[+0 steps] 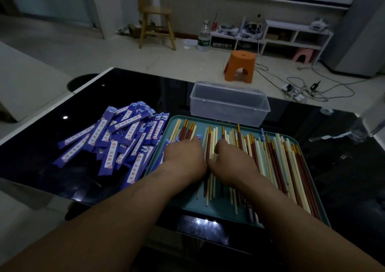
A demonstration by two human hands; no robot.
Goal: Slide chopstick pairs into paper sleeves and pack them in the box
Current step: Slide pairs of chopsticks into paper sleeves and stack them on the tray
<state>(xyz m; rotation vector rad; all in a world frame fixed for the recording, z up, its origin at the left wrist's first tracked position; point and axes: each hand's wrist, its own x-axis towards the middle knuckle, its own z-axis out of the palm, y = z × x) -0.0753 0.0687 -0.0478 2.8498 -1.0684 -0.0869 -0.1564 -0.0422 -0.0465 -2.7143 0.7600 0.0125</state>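
A teal tray [220, 210] on the black table holds several loose chopsticks [277, 163] in cream, pale green and red-brown. To its left lies a pile of purple paper sleeves [116, 140]. A clear plastic box [229, 102] stands open and looks empty just beyond the tray. My left hand [185, 157] lies over the tray's left part, its fingers curled round a purple sleeve [167, 146] whose ends peek out. Right beside it, my right hand [231, 161] has thumb and curled fingers on a few cream and red-brown chopsticks [210, 144] between the two hands.
The black glass table [343, 167] ends close behind the box. A roll of tape [326, 110] and crumpled clear plastic [358, 132] lie at the far right. Beyond are an orange stool [240, 66], a wooden chair [155, 15], a water bottle and floor cables.
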